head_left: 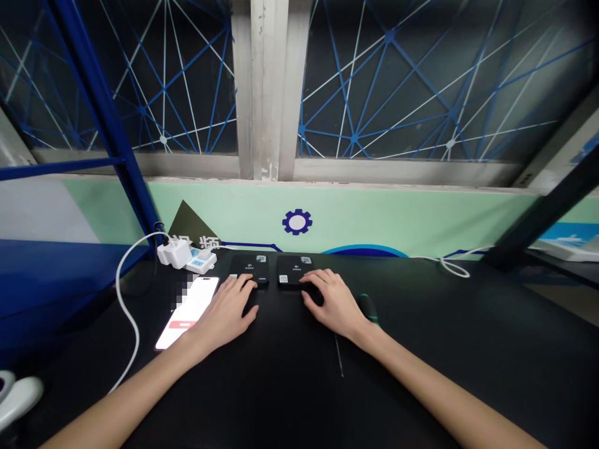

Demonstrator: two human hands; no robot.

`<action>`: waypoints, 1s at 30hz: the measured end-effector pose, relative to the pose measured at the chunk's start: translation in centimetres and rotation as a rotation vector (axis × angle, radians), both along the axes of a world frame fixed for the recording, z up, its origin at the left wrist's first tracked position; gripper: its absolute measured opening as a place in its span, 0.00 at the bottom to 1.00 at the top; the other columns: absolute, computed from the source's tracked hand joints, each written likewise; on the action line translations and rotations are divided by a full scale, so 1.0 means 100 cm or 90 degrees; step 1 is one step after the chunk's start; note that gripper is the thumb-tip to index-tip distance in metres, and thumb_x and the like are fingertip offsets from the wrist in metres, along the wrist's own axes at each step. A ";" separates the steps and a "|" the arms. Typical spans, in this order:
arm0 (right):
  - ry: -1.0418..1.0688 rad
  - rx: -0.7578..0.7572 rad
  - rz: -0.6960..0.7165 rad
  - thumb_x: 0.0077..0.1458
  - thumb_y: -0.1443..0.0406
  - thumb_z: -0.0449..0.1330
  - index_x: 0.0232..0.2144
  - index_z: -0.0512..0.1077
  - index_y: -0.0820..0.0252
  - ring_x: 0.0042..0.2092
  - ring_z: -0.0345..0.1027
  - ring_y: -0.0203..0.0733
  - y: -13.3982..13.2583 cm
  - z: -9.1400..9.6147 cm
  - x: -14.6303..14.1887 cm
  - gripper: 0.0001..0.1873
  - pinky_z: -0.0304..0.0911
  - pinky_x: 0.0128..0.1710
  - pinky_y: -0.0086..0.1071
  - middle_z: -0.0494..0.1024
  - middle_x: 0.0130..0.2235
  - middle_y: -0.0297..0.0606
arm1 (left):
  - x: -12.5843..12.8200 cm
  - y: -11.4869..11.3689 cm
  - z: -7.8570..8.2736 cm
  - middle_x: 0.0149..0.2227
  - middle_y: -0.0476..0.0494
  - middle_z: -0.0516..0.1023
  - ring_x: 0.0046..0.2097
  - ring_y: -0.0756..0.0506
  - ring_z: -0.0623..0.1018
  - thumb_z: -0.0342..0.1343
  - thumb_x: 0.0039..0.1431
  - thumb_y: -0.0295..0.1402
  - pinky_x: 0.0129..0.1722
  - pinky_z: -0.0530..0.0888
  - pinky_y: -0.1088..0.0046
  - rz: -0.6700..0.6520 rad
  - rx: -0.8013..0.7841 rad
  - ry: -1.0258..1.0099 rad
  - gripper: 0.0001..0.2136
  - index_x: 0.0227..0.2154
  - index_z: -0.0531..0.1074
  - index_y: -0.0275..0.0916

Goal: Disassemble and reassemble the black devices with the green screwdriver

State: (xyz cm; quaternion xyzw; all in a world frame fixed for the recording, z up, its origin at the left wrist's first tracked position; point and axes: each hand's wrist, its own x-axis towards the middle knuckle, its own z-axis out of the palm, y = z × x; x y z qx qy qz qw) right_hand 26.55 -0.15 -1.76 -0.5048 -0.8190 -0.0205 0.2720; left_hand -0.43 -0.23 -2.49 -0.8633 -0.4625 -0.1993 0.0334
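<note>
Two flat, square black boxes with stickers lie side by side near the back of the black table, the left box (241, 265) and the right box (292, 265). My left hand (229, 308) rests its fingertips on the front edge of the left one, thumb stretched apart. On the right box's front right corner lie the fingers of my right hand (332, 302), slightly bent, with the thumb apart. Neither hand is closed around a box. A screwdriver (369, 308) with a black and green handle lies on the table, partly hidden under my right wrist.
A lit phone (199, 299) lies beside my left hand, partly covered by it. Behind it, a power strip (200, 260) holds a white plug (175, 254), and a white cable (133, 318) curves toward me. Blue (100, 118) and dark (552, 199) frame posts flank the table.
</note>
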 end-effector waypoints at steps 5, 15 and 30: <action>0.009 -0.001 0.006 0.60 0.66 0.56 0.46 0.74 0.58 0.51 0.68 0.50 0.001 -0.002 -0.001 0.12 0.62 0.50 0.44 0.77 0.50 0.45 | 0.000 0.000 0.000 0.58 0.39 0.69 0.57 0.34 0.70 0.50 0.64 0.34 0.54 0.71 0.52 0.001 0.002 0.006 0.13 0.50 0.67 0.42; -0.001 -0.012 0.004 0.58 0.63 0.58 0.52 0.75 0.61 0.59 0.67 0.52 0.004 -0.007 -0.001 0.20 0.59 0.58 0.49 0.75 0.58 0.48 | -0.001 0.002 0.000 0.58 0.39 0.69 0.57 0.34 0.71 0.51 0.64 0.35 0.55 0.70 0.52 -0.005 0.006 -0.005 0.13 0.50 0.67 0.41; 0.090 0.010 0.218 0.56 0.68 0.56 0.33 0.76 0.56 0.38 0.76 0.43 -0.010 0.006 -0.001 0.08 0.66 0.44 0.39 0.84 0.36 0.38 | -0.002 0.003 0.000 0.56 0.40 0.71 0.55 0.37 0.73 0.49 0.66 0.34 0.52 0.72 0.55 -0.003 0.020 -0.021 0.12 0.50 0.68 0.42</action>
